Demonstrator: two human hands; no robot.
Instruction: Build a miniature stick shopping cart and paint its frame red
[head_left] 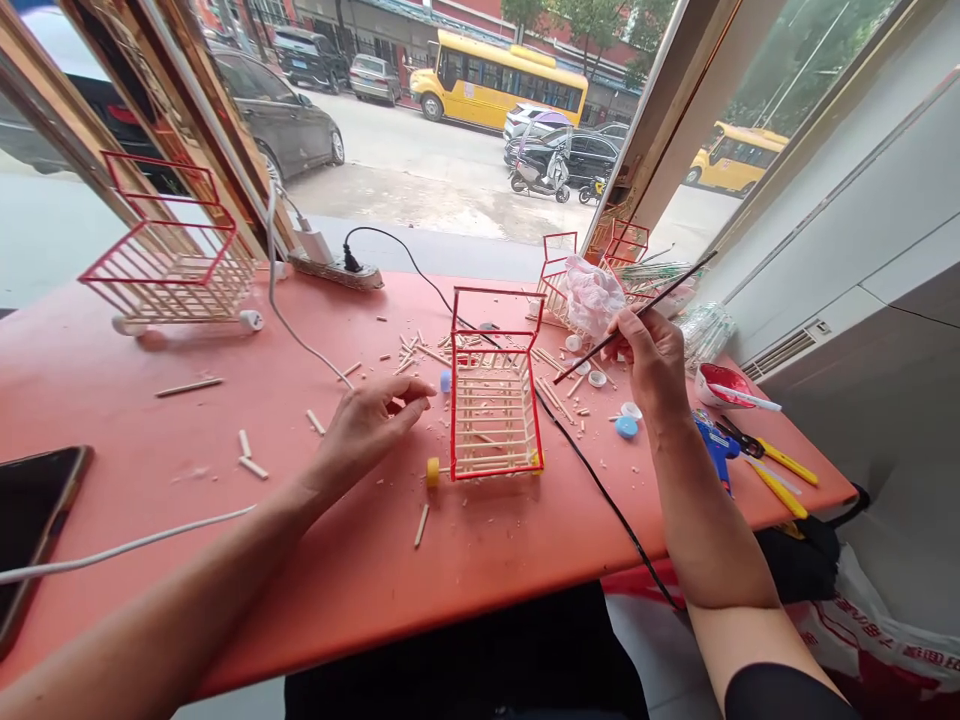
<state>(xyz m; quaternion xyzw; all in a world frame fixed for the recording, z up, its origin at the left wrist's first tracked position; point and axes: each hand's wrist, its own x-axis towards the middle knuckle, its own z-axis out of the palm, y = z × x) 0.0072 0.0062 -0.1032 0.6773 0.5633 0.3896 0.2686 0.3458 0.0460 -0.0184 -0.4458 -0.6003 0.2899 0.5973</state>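
A small shopping-cart model (495, 410) made of pale wooden sticks stands on the table before me, its rims and handle frame red. A yellow wheel (433, 472) sticks out at its lower left. My left hand (375, 415) rests left of the cart, fingers loosely curled, thumb and index tips slightly apart with nothing visible between them. Above the table to the cart's right, my right hand (649, 355) grips a thin dark stick (679, 284) slanting down toward the cart. The stick's lower tip is apart from the cart.
Another cart model (172, 260) stands at the back left. Loose sticks and a black cable (600, 490) surround the middle cart. A bowl of red paint (712, 380), a blue glue gun (716, 450) and yellow-handled pliers (784, 460) lie right. A phone (37, 520) lies left.
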